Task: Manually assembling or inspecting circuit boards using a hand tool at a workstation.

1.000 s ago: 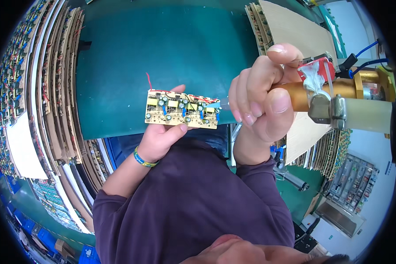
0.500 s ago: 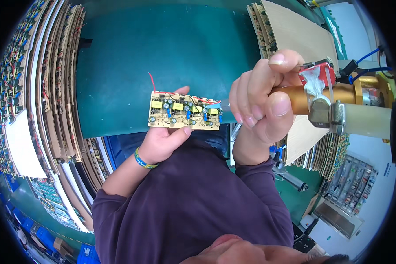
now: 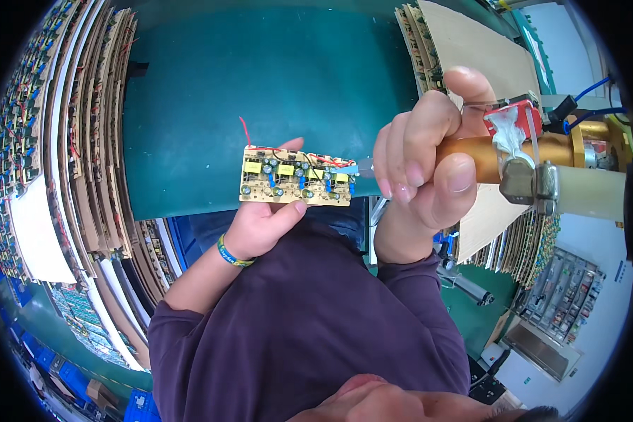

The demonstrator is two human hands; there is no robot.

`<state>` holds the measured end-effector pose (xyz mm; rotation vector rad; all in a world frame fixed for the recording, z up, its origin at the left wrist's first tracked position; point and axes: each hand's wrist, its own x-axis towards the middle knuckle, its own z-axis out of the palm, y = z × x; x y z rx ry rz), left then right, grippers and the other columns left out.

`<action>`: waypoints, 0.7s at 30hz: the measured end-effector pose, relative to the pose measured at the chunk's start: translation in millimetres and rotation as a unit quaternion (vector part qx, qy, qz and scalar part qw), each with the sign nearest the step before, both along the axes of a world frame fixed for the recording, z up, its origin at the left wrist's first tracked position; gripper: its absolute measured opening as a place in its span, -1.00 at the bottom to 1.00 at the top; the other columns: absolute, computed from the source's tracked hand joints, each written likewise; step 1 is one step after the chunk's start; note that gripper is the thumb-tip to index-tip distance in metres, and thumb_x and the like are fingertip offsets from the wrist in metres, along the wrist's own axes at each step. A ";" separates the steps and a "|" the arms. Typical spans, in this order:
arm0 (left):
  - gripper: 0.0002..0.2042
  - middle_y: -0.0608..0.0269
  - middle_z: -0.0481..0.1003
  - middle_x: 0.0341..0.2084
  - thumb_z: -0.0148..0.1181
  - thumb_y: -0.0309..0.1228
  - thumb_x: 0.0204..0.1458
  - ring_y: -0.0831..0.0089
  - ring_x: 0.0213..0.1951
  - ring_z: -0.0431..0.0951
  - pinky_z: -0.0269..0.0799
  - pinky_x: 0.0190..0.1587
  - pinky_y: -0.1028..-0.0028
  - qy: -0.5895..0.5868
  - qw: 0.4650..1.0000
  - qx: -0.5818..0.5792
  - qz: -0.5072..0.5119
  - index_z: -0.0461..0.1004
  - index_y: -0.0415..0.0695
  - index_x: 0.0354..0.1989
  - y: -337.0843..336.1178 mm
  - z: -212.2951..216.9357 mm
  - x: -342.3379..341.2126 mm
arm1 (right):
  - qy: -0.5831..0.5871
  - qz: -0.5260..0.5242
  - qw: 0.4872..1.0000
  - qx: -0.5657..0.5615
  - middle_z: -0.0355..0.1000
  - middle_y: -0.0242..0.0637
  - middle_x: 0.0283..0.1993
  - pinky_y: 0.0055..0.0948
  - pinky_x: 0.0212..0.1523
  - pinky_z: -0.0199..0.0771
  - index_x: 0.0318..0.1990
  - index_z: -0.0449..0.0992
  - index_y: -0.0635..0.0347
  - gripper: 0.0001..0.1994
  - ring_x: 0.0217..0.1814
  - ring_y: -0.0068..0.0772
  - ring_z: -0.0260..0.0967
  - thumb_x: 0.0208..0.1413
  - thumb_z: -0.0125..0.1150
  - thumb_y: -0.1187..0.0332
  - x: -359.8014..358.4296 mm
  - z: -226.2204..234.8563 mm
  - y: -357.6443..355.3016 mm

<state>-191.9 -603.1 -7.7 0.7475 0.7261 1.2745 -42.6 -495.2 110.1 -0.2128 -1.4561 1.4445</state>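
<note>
A tan circuit board [image 3: 295, 192] with yellow, blue and black parts is held level over the table's near edge by my left hand [image 3: 260, 228]. Its thumb presses the board's near edge and its fingers reach underneath. One red wire sticks up at the board's left corner; more wires run along its far edge. My right hand [image 3: 425, 158] wraps round a gold-barrelled dispensing gun [image 3: 471, 156]. The gun's blue tip [image 3: 346, 169] meets the board's far right corner from above; actual contact I cannot tell. My index finger is raised near the gun's red, white-smeared switch [image 3: 529, 111].
Dark green matting covers the table [image 3: 260, 77]. Layered cardboard sheets with circuit boards [image 3: 98, 133] rise on the left. Similar stacks lie at right under a cardboard sheet [image 3: 478, 49]. A pale hose fitting [image 3: 589, 191] and blue cables [image 3: 598, 83] trail from the gun.
My right hand and the gun have shifted slightly right, and my index finger has lifted higher. The blue tip stays at the board's right corner. My left hand and the board have barely moved.
</note>
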 end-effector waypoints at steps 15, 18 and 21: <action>-0.33 0.07 0.22 0.14 -0.02 -0.64 0.06 0.24 0.15 0.31 0.32 0.15 0.23 -0.114 0.993 -0.036 0.023 -0.17 -0.21 0.34 3.0 3.2 -1.8 | 0.024 0.038 0.999 -0.004 0.20 -0.43 -0.58 -0.63 -0.74 0.21 0.15 0.13 0.23 -0.53 -0.72 -0.65 0.12 0.18 0.11 0.25 7.8 -5.1 0.2; -0.35 0.13 0.26 0.10 -0.01 -0.66 0.04 0.35 0.14 0.31 0.32 0.14 0.31 -0.065 0.997 -0.033 0.022 -0.11 -0.23 0.33 2.8 -3.9 -3.0 | 0.020 0.008 1.000 -0.007 0.19 -0.43 -0.59 -0.63 -0.76 0.19 0.13 0.14 0.26 -0.55 -0.74 -0.65 0.10 0.19 0.10 0.26 6.7 -2.3 1.1; -0.34 0.16 0.27 0.09 0.00 -0.66 -0.01 0.41 0.14 0.29 0.20 0.20 0.37 -0.026 0.998 -0.026 0.055 -0.06 -0.25 0.32 0.6 -6.0 -3.1 | 0.022 -0.006 1.000 -0.011 0.18 -0.43 -0.60 -0.63 -0.77 0.18 0.12 0.16 0.27 -0.56 -0.76 -0.65 0.08 0.19 0.09 0.25 7.4 -1.5 5.4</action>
